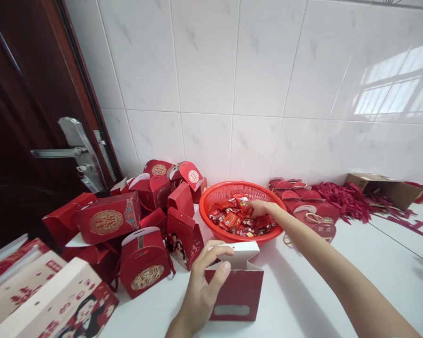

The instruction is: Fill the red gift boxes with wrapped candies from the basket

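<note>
A dark red paper candy box (234, 295) stands upright on the white table with its top open and its white inner flap raised. My left hand (208, 277) is at its left side, thumb by the front edge and fingers curled over the top rim. Behind the box sits a red plastic basket (206, 220) holding many wrapped candies (231, 219), mostly red. Over the basket's rim reaches my right hand (260, 208), its curled fingers down among the candies. The fingertips are partly hidden, so what they pinch cannot be made out.
Several red gift boxes (107, 223) are piled on the left, with cream picture boxes (52, 300) in front of them. Red heart-tagged boxes (308, 209), dark red ribbons (348, 199) and a cardboard box (390, 188) lie right. A tiled wall (211, 84) stands behind, a door (28, 117) left.
</note>
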`<state>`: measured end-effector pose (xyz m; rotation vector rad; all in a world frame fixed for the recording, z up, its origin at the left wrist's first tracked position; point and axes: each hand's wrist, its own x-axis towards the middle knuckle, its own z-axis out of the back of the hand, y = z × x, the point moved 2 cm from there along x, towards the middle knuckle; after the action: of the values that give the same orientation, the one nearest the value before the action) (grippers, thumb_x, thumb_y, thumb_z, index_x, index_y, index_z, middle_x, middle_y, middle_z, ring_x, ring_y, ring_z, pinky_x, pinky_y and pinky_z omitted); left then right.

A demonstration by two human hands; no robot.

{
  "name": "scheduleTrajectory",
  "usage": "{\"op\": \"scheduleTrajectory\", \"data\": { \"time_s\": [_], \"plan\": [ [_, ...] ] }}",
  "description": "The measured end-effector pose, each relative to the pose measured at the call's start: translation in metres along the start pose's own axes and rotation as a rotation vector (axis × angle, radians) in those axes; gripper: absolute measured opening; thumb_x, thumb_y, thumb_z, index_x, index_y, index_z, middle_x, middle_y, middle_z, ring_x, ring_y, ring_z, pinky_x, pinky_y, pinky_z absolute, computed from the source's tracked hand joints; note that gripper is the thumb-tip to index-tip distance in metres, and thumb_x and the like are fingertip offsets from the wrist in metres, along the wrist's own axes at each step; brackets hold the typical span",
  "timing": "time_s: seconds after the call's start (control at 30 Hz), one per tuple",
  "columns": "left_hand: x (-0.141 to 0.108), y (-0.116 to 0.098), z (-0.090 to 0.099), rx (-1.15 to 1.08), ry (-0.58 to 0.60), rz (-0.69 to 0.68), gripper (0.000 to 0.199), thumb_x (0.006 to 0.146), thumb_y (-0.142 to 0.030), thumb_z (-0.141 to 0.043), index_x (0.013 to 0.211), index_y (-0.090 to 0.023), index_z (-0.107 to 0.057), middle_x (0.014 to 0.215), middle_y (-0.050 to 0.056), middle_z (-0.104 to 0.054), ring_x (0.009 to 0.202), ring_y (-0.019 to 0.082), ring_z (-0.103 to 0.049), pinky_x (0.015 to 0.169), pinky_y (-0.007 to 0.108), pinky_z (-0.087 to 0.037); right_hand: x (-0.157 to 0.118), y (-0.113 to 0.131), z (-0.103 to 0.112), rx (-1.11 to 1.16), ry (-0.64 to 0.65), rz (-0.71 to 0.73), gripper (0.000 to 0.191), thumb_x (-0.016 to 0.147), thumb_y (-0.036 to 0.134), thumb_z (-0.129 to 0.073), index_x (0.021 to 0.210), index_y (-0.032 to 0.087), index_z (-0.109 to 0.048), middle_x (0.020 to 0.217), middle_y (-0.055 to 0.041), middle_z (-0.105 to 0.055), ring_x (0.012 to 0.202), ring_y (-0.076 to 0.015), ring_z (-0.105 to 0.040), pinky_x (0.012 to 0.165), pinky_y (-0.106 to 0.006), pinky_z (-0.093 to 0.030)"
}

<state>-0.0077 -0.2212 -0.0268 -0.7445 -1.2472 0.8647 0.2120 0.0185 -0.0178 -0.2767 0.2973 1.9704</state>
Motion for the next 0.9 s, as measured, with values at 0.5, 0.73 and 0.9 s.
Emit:
{"op": "scheduleTrajectory", "data": {
  "time_s": [0.5,0.73,0.9],
  "plan": [
    [0.001,-0.001,0.001,0.006,0.006,0.007,0.024,0.094,-0.039,-0.057,0.102,-0.024,-0.073,0.105,0.006,-0.066,0.104,0.024,-0.062,0.092,0.032,-0.049,-0.019,0.025,0.012,-0.075,-0.026,-0.012,0.022,0.090,0.034,-0.059,0.099,0.018,-0.072,0.099,-0.0100,-0.072,0.089,-0.0262,-0.066,0.068,-0.029,-0.044],
    [0.001,-0.001,0.001,0.004,0.011,0.016,0.023,0.094,-0.039,-0.057,0.103,-0.025,-0.073,0.105,0.006,-0.066,0.103,0.023,-0.062,0.092,0.032,-0.049,-0.031,0.028,0.011,-0.061,0.120,-0.014,0.070,0.063,0.059,-0.083,0.119,0.020,-0.068,0.120,-0.0112,-0.069,0.104,-0.0325,-0.066,0.074,-0.033,-0.050],
    [0.001,-0.001,0.001,-0.002,0.004,0.004,0.022,0.094,-0.038,-0.058,0.103,-0.025,-0.073,0.104,0.005,-0.066,0.103,0.023,-0.062,0.092,0.031,-0.049,-0.034,0.033,0.006,-0.148,0.189,0.000,0.062,0.062,0.035,-0.085,0.119,0.017,-0.068,0.119,-0.0119,-0.070,0.103,-0.0319,-0.067,0.074,-0.032,-0.050]
  ]
}}
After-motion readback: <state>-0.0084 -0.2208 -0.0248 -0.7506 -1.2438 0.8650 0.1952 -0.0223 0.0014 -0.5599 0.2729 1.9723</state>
